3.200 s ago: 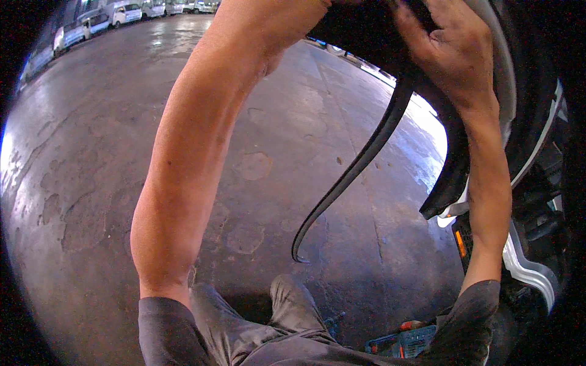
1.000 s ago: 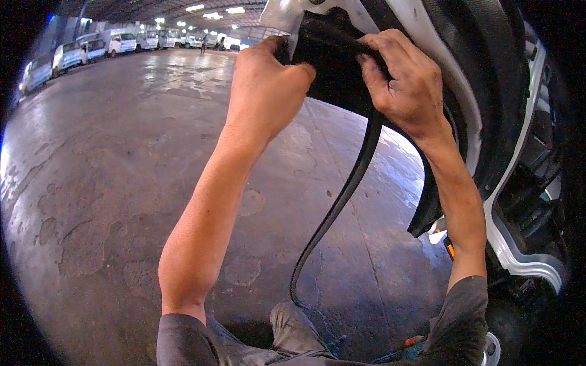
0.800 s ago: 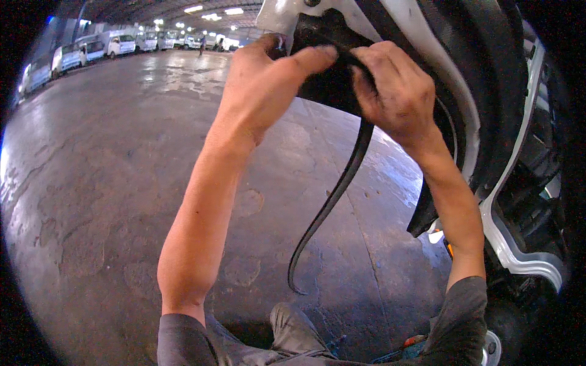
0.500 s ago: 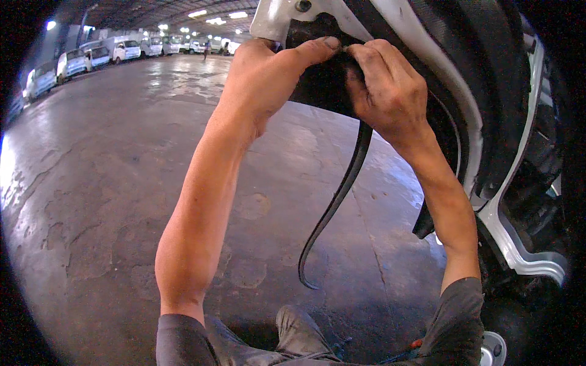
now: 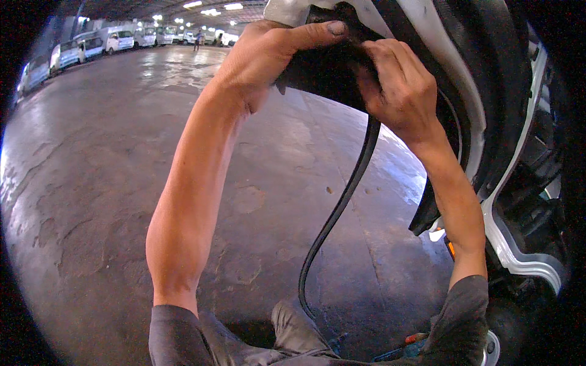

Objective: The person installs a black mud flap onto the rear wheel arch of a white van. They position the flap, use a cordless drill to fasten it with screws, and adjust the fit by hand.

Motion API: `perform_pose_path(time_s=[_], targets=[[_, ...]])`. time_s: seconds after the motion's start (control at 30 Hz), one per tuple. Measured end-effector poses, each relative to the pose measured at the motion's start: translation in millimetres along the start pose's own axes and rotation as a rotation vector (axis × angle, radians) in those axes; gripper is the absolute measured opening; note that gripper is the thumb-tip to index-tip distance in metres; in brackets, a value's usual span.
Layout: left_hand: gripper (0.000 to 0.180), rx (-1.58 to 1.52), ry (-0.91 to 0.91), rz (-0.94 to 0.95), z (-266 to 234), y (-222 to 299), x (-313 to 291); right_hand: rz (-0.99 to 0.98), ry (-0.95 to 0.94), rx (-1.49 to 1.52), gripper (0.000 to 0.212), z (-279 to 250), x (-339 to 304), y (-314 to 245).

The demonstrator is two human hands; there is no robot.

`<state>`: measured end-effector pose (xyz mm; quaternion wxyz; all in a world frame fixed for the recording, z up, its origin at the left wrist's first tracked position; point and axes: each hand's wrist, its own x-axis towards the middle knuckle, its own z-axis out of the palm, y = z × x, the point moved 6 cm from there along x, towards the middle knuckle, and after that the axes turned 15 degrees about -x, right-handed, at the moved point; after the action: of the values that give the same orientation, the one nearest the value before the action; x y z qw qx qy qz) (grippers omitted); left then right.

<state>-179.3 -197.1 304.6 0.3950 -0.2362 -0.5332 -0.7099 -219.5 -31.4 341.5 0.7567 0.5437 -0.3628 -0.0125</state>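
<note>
Both my arms reach up to a black panel (image 5: pixel 323 67) on a white vehicle body part at the top of the view. My left hand (image 5: pixel 274 49) clasps the panel's left side, thumb laid across its front; the other fingers are hidden behind it. At the panel's right side, my right hand (image 5: pixel 403 85) has its fingers curled in, and their tips are partly hidden in dark shadow. A long black rubber strip (image 5: pixel 345 201) emerges beneath the right hand and hangs in a curve toward my legs. Its upper end is hidden.
White vehicle bodywork (image 5: pixel 467 116) with dark trim curves down the right side, ending in a stepped sill (image 5: pixel 528 268). Grey concrete floor (image 5: pixel 110 201) spreads to the left. Parked vans (image 5: pixel 119 39) line the far wall, near a distant person. An orange-red object (image 5: pixel 417 337) lies low at right.
My left thumb tip and right fingers have moved apart. The strip's tail hangs lower in view, reaching my knee. The view has shifted slightly.
</note>
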Motion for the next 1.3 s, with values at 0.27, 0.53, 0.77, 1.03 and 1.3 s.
perform_pose_path(time_s=[0.27, 0.53, 0.77, 1.03, 1.3], targets=[[0.04, -0.05, 0.061, 0.021, 4.9, 6.5, -1.7, 0.077, -0.074, 0.066, 0.022, 2.7, 8.2, 9.5], [0.037, -0.175, 0.021, -0.015, 12.2, 10.3, -2.8, 0.054, -0.224, 0.08, 0.02, -2.1, 16.8, 15.9], [0.035, -0.069, 0.084, -0.037, 10.8, 6.4, -2.4, 0.02, -0.166, 0.032, 0.021, 5.5, 12.9, 10.7], [0.036, -0.11, 0.045, 0.044, 14.5, 8.1, -1.6, -0.018, -0.153, -0.008, 0.02, 8.6, 11.5, 8.3], [0.036, -0.036, 0.254, -0.052, 26.9, 13.5, -11.5, -0.066, -0.169, -0.043, 0.02, 12.2, 6.5, 10.8]])
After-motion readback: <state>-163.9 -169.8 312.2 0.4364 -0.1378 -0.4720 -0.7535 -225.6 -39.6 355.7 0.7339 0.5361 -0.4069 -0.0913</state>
